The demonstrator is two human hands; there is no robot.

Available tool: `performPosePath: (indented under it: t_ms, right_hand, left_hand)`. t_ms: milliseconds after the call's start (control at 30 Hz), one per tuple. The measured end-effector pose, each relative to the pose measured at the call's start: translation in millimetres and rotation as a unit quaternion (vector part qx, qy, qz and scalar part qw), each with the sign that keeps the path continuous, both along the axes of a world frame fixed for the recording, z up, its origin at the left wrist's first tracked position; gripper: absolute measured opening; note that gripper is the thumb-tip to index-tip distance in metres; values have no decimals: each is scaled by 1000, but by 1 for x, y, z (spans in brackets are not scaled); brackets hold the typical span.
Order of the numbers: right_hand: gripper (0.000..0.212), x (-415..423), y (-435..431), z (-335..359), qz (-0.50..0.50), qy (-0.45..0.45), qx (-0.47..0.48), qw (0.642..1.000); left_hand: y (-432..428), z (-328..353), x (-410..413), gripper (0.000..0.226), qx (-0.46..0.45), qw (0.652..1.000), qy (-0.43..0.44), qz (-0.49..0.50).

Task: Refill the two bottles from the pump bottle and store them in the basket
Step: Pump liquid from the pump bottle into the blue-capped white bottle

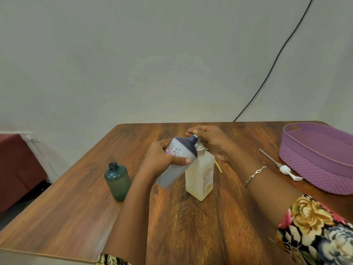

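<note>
At far left, beyond the surface's edge, a dark red piece of furniture (17, 165) stands against the wall (152, 54). On the surface (191, 226), the green bottle (117, 181) stands upright with no cap on its neck, well apart from the hands and nearer the left one.

The left hand (160, 161) grips the grey bottle (179, 150) around its body and holds it off the surface. The bottle is tilted, its long axis running from lower left up to the right. Its dark neck points at the top of the pump bottle (200, 176) and seems to sit just under the spout. This is the relation the filling turns on: the neck has to sit under the spout for the liquid to go in. Whether anything is flowing is too small to tell.

The pump bottle stands upright just to the right, touching or nearly touching the grey bottle. The right hand (214, 144) lies over its pump head with fingers bent down around it, placed to press. A bracelet (256, 174) is on that wrist, and a flowered sleeve (315, 230) is lower down.

A yellow strip (218, 166) shows behind the pump bottle. Further right, a loose pump (284, 169) with its tube lies flat beside the purple basket (305, 169), which sits at the right edge with neither bottle in it. I judge this to be the first refill, with the green bottle and the storing still to come.

The surface is dark wood grain. The wall is plain and pale, with a black cable (277, 60) running down it.
</note>
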State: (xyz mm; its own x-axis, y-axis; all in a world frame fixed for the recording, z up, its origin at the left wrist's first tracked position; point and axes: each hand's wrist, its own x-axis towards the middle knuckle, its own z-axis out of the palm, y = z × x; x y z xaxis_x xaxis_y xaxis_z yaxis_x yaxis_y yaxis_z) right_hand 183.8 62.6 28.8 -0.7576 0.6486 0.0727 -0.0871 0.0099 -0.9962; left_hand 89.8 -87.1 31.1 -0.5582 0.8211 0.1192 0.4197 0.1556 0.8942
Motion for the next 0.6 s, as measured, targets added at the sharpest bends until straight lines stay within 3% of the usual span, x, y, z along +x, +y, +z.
performPosePath:
  t_ms: [600]
  right_hand:
    - [25, 4, 8, -3, 21, -69, -26, 997]
  left_hand:
    - [0, -1, 1, 28, -4, 1000, -1, -15]
